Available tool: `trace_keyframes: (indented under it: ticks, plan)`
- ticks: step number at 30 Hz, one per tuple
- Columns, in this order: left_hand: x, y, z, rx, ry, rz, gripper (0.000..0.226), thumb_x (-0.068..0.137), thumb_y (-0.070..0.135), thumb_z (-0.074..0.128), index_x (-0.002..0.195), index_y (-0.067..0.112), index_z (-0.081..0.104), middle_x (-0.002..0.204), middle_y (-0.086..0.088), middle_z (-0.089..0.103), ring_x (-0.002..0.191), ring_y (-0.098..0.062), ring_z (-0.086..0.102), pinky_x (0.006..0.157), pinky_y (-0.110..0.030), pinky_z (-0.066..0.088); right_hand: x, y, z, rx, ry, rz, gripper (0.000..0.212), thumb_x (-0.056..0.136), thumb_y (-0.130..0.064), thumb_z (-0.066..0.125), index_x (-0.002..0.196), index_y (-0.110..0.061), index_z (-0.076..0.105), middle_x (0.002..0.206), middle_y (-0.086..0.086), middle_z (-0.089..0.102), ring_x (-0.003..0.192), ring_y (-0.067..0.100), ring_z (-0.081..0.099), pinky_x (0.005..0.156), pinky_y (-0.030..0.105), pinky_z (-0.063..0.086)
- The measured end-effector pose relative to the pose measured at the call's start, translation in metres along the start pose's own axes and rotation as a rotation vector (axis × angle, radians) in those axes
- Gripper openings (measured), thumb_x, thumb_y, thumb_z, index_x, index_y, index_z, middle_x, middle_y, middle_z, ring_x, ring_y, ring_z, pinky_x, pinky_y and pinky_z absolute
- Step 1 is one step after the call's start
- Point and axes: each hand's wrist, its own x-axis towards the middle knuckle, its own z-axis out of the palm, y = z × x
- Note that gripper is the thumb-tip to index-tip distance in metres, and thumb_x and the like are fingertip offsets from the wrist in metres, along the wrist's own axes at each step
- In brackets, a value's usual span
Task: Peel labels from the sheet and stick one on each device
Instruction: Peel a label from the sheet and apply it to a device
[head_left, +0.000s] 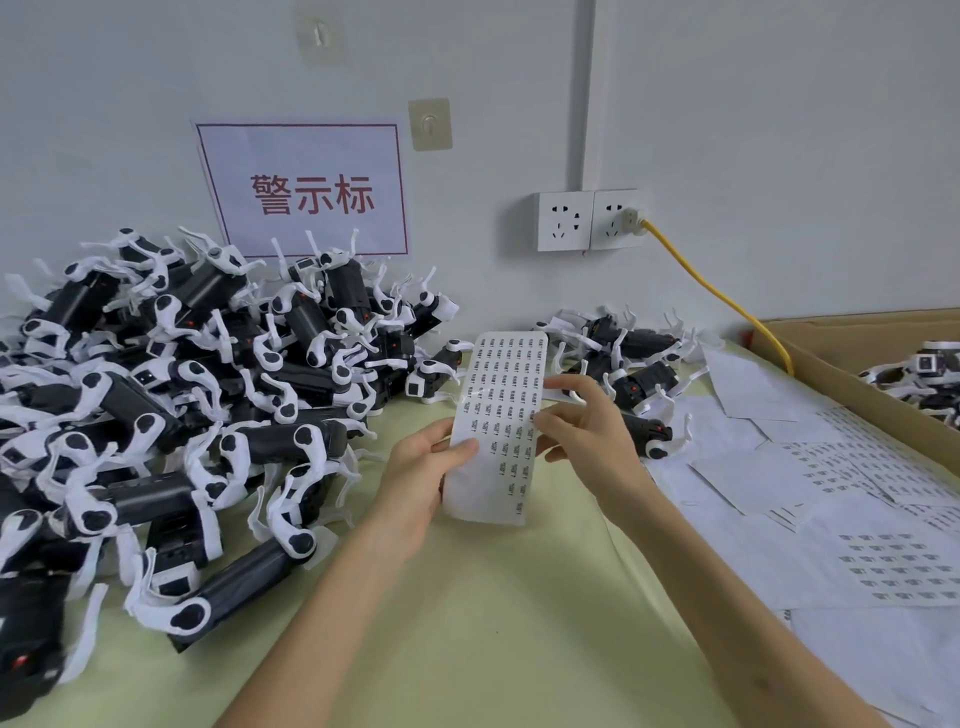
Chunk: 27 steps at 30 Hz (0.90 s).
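Gripping the label sheet (501, 415) by its left edge with the left hand (431, 467), thumb curled flat over the front, fingers behind. Pinching the sheet's right edge with the right hand (582, 431), thumb and forefinger tips closed together there; whether on one small label or on the backing, cannot tell. Holding it upright and slightly bowed, just above the table (493, 623): a long, glossy white strip, neat rows of tiny black-printed rectangles up top, lower left smooth and bare. At nine o'clock from the sheet, heaped on the pale green, cloth-like tabletop, a big pile of devices (182, 389): matte black cylinders with curved white plastic arms. At one o'clock, a smaller cluster of devices (634, 358). At four o'clock, loose sheets (857, 519), thin, flat, overlapping. At two o'clock, a brown cardboard box (852, 374), straight-edged.
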Motion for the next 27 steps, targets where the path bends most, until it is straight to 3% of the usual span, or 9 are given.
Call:
trace_keyframes:
  ticks: [7,11,15,19,23,27]
  plan:
    - [-0.001,-0.004,0.006,0.131,-0.01,0.011,0.021,0.097,0.01,0.065,0.114,0.02,0.075,0.106,-0.004,0.079,0.099,-0.026,0.075,0.088,-0.041,0.057,0.0,0.0,-0.001,-0.156,0.147,-0.132,0.024,0.091,-0.01,0.071,0.105,-0.027,0.065,0.092,-0.008,0.07,0.078,0.009,0.067,0.07,0.03,0.056]
    - [-0.001,-0.004,0.007,0.126,0.016,0.03,0.02,0.098,0.011,0.065,0.112,0.02,0.075,0.104,-0.004,0.08,0.096,-0.022,0.076,0.084,-0.036,0.058,-0.003,-0.002,0.003,-0.267,0.143,-0.217,0.016,0.09,-0.01,0.071,0.09,-0.025,0.069,0.101,-0.013,0.067,0.079,-0.004,0.06,0.065,0.009,0.044]
    - [-0.001,-0.005,0.006,0.129,0.038,0.042,0.016,0.098,0.012,0.065,0.106,0.02,0.076,0.1,-0.002,0.08,0.089,-0.017,0.077,0.076,-0.028,0.059,-0.007,-0.002,0.007,-0.362,0.114,-0.279,0.02,0.089,-0.007,0.073,0.091,-0.026,0.07,0.108,-0.017,0.057,0.085,0.002,0.062,0.07,0.007,0.045]
    - [-0.002,-0.004,0.006,0.123,0.044,0.044,0.016,0.098,0.012,0.065,0.107,0.019,0.076,0.1,-0.003,0.08,0.089,-0.016,0.076,0.07,-0.024,0.058,-0.008,-0.004,0.007,-0.273,0.095,-0.225,0.024,0.088,-0.006,0.075,0.101,-0.025,0.069,0.117,-0.013,0.055,0.089,0.011,0.07,0.071,0.012,0.051]
    - [-0.003,-0.003,0.008,0.12,0.047,0.041,0.018,0.099,0.011,0.064,0.109,0.02,0.075,0.102,-0.003,0.08,0.097,-0.023,0.076,0.08,-0.031,0.059,-0.008,-0.005,0.006,-0.279,0.101,-0.236,0.029,0.085,-0.006,0.076,0.103,-0.027,0.069,0.121,-0.01,0.055,0.094,0.007,0.067,0.07,0.012,0.05]
    - [-0.004,-0.003,0.01,0.138,0.008,0.036,0.019,0.1,0.012,0.063,0.115,0.017,0.073,0.107,-0.006,0.079,0.107,-0.031,0.073,0.101,-0.05,0.051,-0.009,-0.001,0.009,-0.4,0.086,-0.302,0.027,0.083,-0.008,0.078,0.097,-0.03,0.073,0.113,-0.014,0.057,0.101,0.002,0.057,0.075,0.007,0.04]
